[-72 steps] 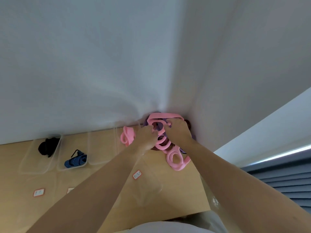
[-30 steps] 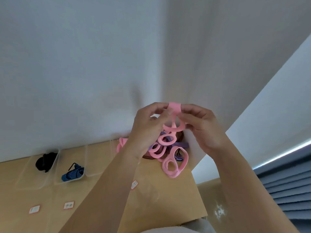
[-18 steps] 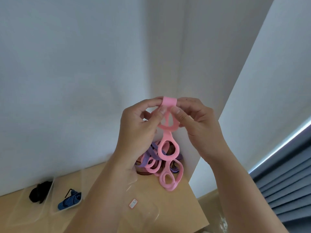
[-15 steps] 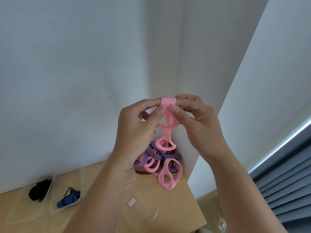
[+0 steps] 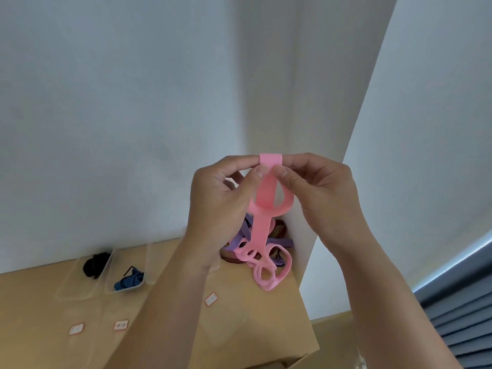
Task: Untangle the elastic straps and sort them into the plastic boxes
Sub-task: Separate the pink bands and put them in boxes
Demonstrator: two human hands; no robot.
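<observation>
**Fingers [image 5: 257, 173] of both hands pinch the pink strap's top loop**

Thumb and forefinger of the left hand [image 5: 218, 198] and of the right hand [image 5: 322, 193] meet tip to tip and nip the folded top of the pink strap [image 5: 262, 225]. The other fingers of both hands are curled in. The hands hold the strap up in front of the wall [image 5: 133, 102] corner. From there it hangs as a chain of loops. Its lower loops lie on the far right corner of the table [image 5: 239, 328], mixed with purple straps [image 5: 239, 239] over something brown that is too hidden to name.

Two clear boxes [image 5: 69, 287] stand side by side to the left, against the wall. One holds a black strap [image 5: 95, 265] and the next a blue strap [image 5: 130, 280]. Three small red-edged labels [image 5: 211, 299] lie on the table nearer the person. A grey blind [image 5: 466, 328] shows at the far right.
</observation>
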